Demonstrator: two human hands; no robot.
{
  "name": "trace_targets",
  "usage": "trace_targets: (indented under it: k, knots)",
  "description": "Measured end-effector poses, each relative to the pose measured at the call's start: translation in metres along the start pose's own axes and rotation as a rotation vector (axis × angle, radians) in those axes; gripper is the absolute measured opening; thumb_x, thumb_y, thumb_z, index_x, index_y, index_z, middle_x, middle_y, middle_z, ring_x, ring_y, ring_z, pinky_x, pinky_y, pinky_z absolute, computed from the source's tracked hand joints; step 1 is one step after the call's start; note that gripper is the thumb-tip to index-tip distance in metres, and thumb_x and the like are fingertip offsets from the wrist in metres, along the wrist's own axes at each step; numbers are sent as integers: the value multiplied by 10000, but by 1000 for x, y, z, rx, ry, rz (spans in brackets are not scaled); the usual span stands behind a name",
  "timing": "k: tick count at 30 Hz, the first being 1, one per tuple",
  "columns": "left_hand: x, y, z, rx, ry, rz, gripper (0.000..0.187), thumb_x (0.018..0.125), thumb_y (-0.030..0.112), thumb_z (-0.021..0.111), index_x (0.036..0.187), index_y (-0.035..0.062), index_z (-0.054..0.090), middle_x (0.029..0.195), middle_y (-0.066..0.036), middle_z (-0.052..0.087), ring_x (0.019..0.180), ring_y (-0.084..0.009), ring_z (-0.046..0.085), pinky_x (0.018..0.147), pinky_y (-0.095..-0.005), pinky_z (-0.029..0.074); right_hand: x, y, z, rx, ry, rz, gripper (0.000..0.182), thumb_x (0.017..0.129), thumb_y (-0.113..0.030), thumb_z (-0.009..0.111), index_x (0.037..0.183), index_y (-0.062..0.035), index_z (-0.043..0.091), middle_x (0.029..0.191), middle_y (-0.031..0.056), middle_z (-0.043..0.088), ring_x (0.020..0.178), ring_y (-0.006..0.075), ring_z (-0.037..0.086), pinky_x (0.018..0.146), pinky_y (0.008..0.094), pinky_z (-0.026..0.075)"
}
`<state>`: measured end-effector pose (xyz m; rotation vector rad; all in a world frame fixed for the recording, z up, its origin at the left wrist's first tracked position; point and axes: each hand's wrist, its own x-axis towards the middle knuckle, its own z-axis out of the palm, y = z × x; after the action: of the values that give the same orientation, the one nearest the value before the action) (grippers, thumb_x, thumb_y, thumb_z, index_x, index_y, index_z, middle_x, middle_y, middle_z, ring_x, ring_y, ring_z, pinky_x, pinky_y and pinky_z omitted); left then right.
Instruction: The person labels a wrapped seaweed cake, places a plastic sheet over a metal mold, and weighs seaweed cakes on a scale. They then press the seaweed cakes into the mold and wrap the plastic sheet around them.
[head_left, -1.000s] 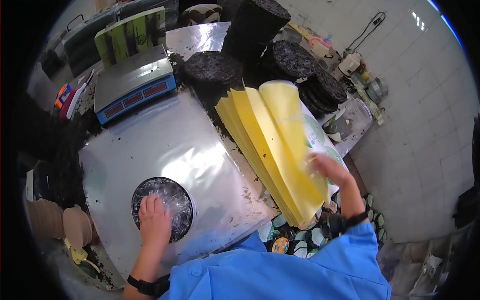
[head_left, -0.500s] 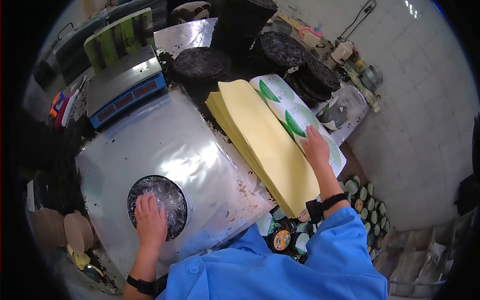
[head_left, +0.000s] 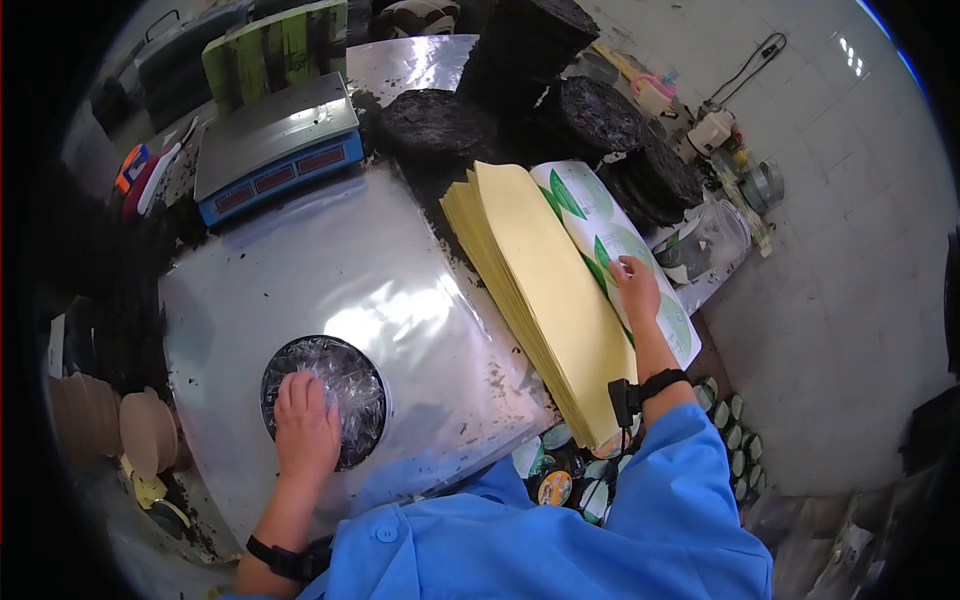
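Observation:
My left hand (head_left: 308, 425) rests palm down, fingers extended, on a round black container (head_left: 360, 400) covered in crinkled clear plastic. The container stands on a shiny metal sheet (head_left: 330, 260). Over the printed label sheet (head_left: 600, 215), white with green round designs, is my right hand (head_left: 637, 287), its fingers bent and thumb and fingertips close together at the sheet. What those fingertips hold, if anything, is too small to make out. A thick stack of yellow paper (head_left: 540, 290) lies left of the labels, alongside them.
A blue scale (head_left: 280, 180) stands at the back left, before a green block (head_left: 275, 60). Dark round cakes (head_left: 435, 120) are stacked behind the paper. Brown discs (head_left: 148, 432) stand at the left edge. Several labelled packs (head_left: 555, 488) lie below the table's front edge.
The view has shifted, so the table things appear slightly moved. My right hand's fingers have drawn together at the label sheet. My left hand stays on the container.

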<state>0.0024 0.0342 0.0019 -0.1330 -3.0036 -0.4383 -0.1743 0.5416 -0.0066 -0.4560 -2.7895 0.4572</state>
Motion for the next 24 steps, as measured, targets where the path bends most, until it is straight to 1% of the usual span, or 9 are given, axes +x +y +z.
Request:
trace_targets:
  k: [2, 4, 9, 13, 15, 18, 21, 23, 24]
  knots:
    - [1, 1, 0, -17, -9, -24, 382, 827, 127, 631, 1166, -13, 524, 1289, -155, 475, 1279, -365, 407, 1053, -466, 350, -4, 14, 26, -17, 413, -355, 210, 788, -205, 725, 759, -13, 644, 714, 166, 638, 721, 331, 637, 692, 435, 493]
    - [0, 1, -2, -26, -20, -38, 390, 822, 130, 638, 1167, -11, 525, 1284, -155, 478, 1279, -363, 408, 1055, -465, 350, 30, 30, 4, 119, 78, -42, 192, 756, -162, 759, 768, -7, 645, 724, 150, 647, 707, 306, 634, 669, 408, 479]
    - [1, -1, -2, -69, 17, -28, 400, 806, 142, 668, 1157, 0, 541, 1259, -154, 494, 1260, -358, 432, 1041, -464, 381, 112, 56, -206, 156, 473, -104, 272, 932, -283, 639, 953, -12, 649, 923, 77, 661, 857, 154, 581, 752, 297, 452]
    - [-2, -7, 4, -73, 75, -29, 477, 816, 217, 686, 1198, -18, 525, 1266, -156, 506, 1260, -336, 446, 1063, -423, 390, 6, -119, -227, 907, 464, -333, 299, 998, -169, 526, 1235, 5, 575, 1209, 129, 607, 1039, 233, 622, 936, 341, 488]
    - [-3, -9, 6, -91, 86, -21, 487, 816, 209, 681, 1203, -31, 507, 1246, -159, 502, 1250, -353, 447, 1068, -431, 389, -57, -153, -146, 466, 591, -576, 295, 1005, -77, 468, 1243, 49, 589, 1240, 140, 621, 1154, 259, 585, 1009, 322, 452]
    - [-3, -11, 2, -94, 99, -21, 474, 838, 231, 656, 1196, -53, 530, 1251, -170, 528, 1253, -334, 461, 1058, -416, 408, -171, -263, -65, 781, -16, -1181, 247, 865, -82, 625, 1093, -94, 719, 1300, 113, 623, 1332, 406, 455, 1157, 570, 259]
    - [-12, -22, 24, -488, 82, -31, 423, 886, 241, 594, 1243, 19, 553, 1265, -158, 549, 1221, -309, 512, 1041, -370, 420, -236, -283, 6, 600, -376, -1399, 399, 804, -77, 638, 1193, -152, 684, 1365, 44, 581, 1377, 345, 412, 1175, 561, 206]
    - [-12, -23, 48, -1568, 35, -262, 410, 921, 247, 558, 1292, 74, 541, 1318, -127, 545, 1219, -273, 531, 1043, -347, 415, -254, -265, 40, 446, -529, -1440, 494, 832, -45, 621, 1317, -136, 588, 1457, 49, 490, 1411, 342, 355, 1157, 571, 224]
    - [-9, -23, 41, -1578, 52, -265, 410, 921, 247, 558, 1292, 74, 541, 1318, -127, 545, 1219, -273, 531, 1043, -347, 415, -251, -270, 25, 443, -687, -1348, 522, 841, -74, 632, 1354, -107, 544, 1476, 91, 456, 1418, 358, 336, 1157, 566, 223]
